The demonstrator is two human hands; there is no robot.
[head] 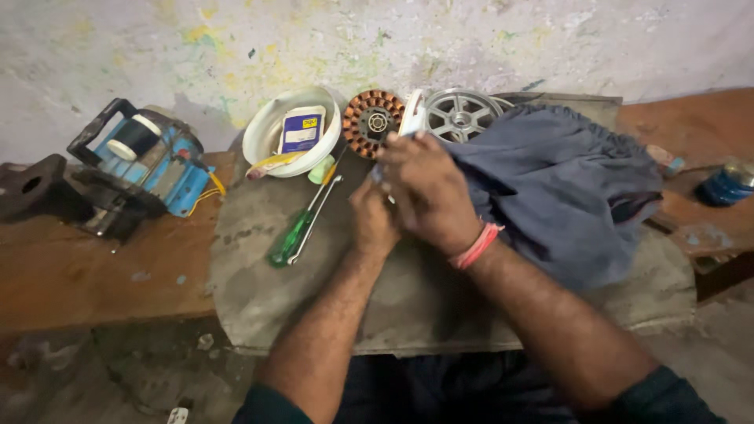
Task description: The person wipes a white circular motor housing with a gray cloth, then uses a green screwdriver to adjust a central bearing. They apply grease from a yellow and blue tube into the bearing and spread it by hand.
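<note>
Both hands are meeting over the middle of the grey stone work slab (259, 298). The right hand (430, 192) is lying over the left hand (373, 216), its fingers curled down around a small pale part (380, 169) that is showing only at the fingertips; what that part is cannot be told. The left hand is closing under it, though its exact grip is hidden.

At twelve o'clock from the hands, a round copper-wound motor stator (372, 122) is lying flat, with a silver spoked metal cover (461, 115) just beside it at one o'clock. A crumpled dark blue-grey cloth (565, 184) is lying at three o'clock, touching the right wrist. A green-handled screwdriver (297, 229) is resting at nine o'clock, apart from the hands, and a white round bowl-shaped cover (263, 129) is at eleven o'clock.

Judgement: the step appears to be fitting or cleaning a small part by hand. The next move is calling for a firm two-handed hold.
</note>
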